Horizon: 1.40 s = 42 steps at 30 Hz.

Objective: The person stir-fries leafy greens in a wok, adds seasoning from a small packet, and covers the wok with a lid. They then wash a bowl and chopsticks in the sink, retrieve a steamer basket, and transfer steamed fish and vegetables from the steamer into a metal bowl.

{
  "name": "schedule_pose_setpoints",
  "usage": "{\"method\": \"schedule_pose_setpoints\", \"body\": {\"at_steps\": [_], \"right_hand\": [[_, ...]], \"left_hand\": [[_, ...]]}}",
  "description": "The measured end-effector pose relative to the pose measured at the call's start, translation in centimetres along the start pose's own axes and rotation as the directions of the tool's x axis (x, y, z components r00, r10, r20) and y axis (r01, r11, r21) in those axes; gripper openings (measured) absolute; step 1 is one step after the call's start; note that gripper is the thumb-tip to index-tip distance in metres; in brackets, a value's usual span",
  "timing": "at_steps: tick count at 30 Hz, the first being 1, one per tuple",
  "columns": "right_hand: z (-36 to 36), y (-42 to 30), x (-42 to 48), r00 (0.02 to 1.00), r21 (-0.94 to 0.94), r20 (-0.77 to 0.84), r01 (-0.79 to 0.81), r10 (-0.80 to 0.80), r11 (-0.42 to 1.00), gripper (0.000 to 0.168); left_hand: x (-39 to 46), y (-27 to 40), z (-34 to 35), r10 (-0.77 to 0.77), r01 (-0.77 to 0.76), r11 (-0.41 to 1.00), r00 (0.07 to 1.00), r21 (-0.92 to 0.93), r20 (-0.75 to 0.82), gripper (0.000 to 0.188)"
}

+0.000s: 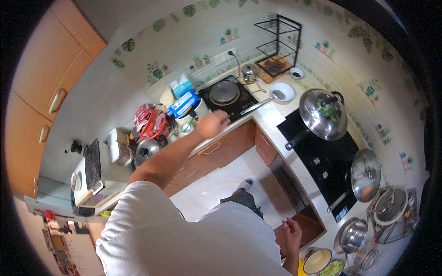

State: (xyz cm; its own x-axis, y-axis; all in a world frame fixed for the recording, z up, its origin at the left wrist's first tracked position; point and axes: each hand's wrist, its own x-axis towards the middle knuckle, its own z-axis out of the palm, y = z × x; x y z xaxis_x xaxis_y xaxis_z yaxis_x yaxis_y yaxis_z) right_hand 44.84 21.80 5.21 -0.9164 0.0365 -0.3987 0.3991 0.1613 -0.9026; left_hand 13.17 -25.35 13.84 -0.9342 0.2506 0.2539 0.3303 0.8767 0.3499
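My left hand [213,125] reaches over the left counter, blurred, its fingers curled near the front edge of a black portable cooktop [247,99]. Whether anything is in its fingers cannot be made out. A dark round plate or lid [224,92] rests on that cooktop. Just left of the hand are a small jar with a green stick [186,128] and a blue packet [184,103]. My right hand [292,232] hangs at my side by the right counter, fingers loosely bent and apart, nothing visible in it. A steel ladle [259,105] leans with its head in a white bowl [286,90].
A lidded wok [323,120] with greens showing stands on the black hob [310,151], its handle toward me. Another lidded pan [366,176] sits nearer. Steel pots [355,232] and an enamel bowl [317,261] line the right counter. A red bag [150,122] and lidded pot [147,151] stand left.
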Motion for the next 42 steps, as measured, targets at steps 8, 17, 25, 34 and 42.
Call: {"method": "schedule_pose_setpoints", "body": {"at_steps": [8, 17, 25, 34, 42], "right_hand": [[6.0, -2.0, 7.5, 0.998, -0.096, 0.007, -0.056, 0.057, 0.994, 0.031], [12.9, -9.1, 14.6, 0.983, -0.277, 0.155, -0.052, 0.098, 0.959, 0.033], [12.0, -10.3, 14.1, 0.969, -0.293, -0.005, -0.236, 0.245, 0.927, 0.038], [3.3, -4.3, 6.1, 0.964, -0.129, -0.261, -0.096, 0.059, 0.987, 0.038], [-5.1, 4.0, -10.4, 0.744, 0.14, -0.618, -0.214, 0.254, 0.967, 0.036]], "left_hand": [[-1.4, -31.7, -5.6, -0.789, 0.827, 0.536, 0.562, 0.17, -0.248, 0.046], [-8.8, -52.5, -3.3, -0.682, 0.681, 0.516, 0.693, 0.519, -0.232, 0.046], [4.5, -23.2, -10.4, -0.098, 0.061, 0.995, 0.802, -0.083, -0.59, 0.049], [19.7, 21.6, 7.4, 0.368, -0.296, 0.628, 0.928, -0.72, -0.061, 0.024], [24.4, 53.6, 23.1, 0.796, -0.763, 0.543, 0.6, -0.35, -0.074, 0.033]]}}
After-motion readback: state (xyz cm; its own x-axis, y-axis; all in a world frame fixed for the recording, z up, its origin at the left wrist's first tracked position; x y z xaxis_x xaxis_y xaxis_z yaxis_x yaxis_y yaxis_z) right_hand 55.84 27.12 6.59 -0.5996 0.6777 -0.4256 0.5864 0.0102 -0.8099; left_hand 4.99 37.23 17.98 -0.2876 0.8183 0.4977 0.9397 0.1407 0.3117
